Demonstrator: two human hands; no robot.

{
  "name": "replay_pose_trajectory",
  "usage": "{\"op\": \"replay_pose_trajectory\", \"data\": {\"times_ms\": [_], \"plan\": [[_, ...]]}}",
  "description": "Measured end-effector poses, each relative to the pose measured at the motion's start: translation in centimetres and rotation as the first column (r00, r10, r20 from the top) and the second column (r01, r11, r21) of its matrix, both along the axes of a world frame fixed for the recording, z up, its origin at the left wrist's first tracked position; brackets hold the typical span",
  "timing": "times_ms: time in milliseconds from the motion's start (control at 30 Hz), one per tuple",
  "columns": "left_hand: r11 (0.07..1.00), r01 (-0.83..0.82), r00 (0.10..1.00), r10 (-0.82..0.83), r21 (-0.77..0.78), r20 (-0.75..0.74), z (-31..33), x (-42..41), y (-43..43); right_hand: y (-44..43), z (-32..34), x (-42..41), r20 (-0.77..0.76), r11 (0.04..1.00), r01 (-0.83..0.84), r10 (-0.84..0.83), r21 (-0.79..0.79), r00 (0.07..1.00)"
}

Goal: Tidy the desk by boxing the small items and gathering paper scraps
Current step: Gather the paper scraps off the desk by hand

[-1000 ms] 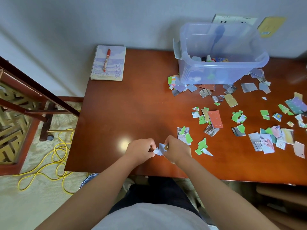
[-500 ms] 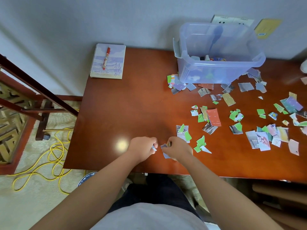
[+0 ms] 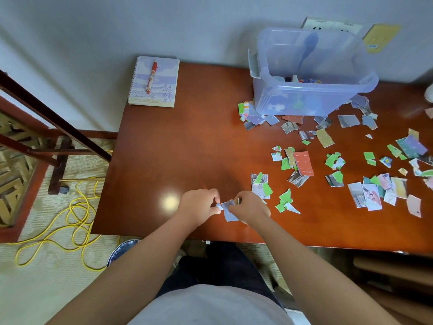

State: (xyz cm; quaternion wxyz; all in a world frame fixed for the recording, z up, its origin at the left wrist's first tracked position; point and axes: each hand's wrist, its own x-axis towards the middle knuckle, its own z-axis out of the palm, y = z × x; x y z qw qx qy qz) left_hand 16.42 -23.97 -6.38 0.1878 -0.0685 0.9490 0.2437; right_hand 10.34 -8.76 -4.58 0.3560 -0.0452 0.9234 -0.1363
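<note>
Spreading under me is the red-brown desk [image 3: 187,148], with the clear plastic box [image 3: 304,97] at its far edge holding small items. Torn paper scraps [image 3: 303,163] litter the right half, some touching the box. Near the front edge, my right hand [image 3: 251,208] pinches a pale blue scrap [image 3: 228,211]. My left hand [image 3: 199,206] pinches a small blue bit [image 3: 219,206] just beside it.
</note>
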Motion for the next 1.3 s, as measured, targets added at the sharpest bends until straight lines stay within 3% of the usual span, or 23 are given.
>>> {"op": "replay_pose_trajectory", "data": {"times_ms": [167, 267, 400, 467, 567, 800, 1067, 1200, 1300], "plan": [[0.999, 0.027, 0.999, -0.029, 0.042, 0.036, -0.3, -0.1, -0.4, -0.3, -0.3, 0.2, 0.028, 0.999, 0.011, -0.010, -0.032, 1.000], [0.997, 0.004, 0.997, -0.010, 0.079, 0.075, -0.2, 0.0, -0.6, -0.6, -0.3, 0.2, 0.090, 0.981, 0.105, -0.091, -0.162, 0.992], [0.953, -0.221, 0.973, 0.199, 0.210, 0.119, 0.8, 0.6, -1.5, -2.0, 0.4, 0.0, 0.218, 0.886, 0.288, -0.220, -0.362, 0.951], [0.863, -0.401, 0.916, 0.369, 0.307, 0.159, 1.4, 1.0, -2.3, -3.4, 0.9, -0.1, 0.269, 0.867, 0.316, -0.222, -0.386, 0.937], [0.623, -0.615, 0.774, 0.595, 0.484, 0.217, 1.5, 1.9, -3.8, -6.3, 1.5, 0.0, 0.324, 0.854, 0.311, -0.180, -0.417, 0.929], [0.235, -0.771, 0.446, 0.863, 0.592, 0.239, 2.3, 7.3, -8.3, -14.0, 1.7, 3.1, 0.463, 0.812, 0.249, 0.030, -0.529, 0.886], [-0.174, -0.780, 0.016, 0.955, 0.601, 0.297, 2.4, 15.8, -12.4, -22.1, 1.6, 10.4, 0.631, 0.837, 0.212, 0.190, -0.505, 0.752], [-0.346, -0.732, -0.143, 0.920, 0.588, 0.364, 2.0, 20.3, -13.3, -24.8, 0.5, 14.5, 0.635, 0.865, 0.114, 0.262, -0.488, 0.727], [-0.424, -0.714, -0.225, 0.893, 0.557, 0.390, 1.1, 23.7, -13.9, -26.2, -0.5, 17.6, 0.652, 0.883, 0.059, 0.297, -0.466, 0.698]]}}
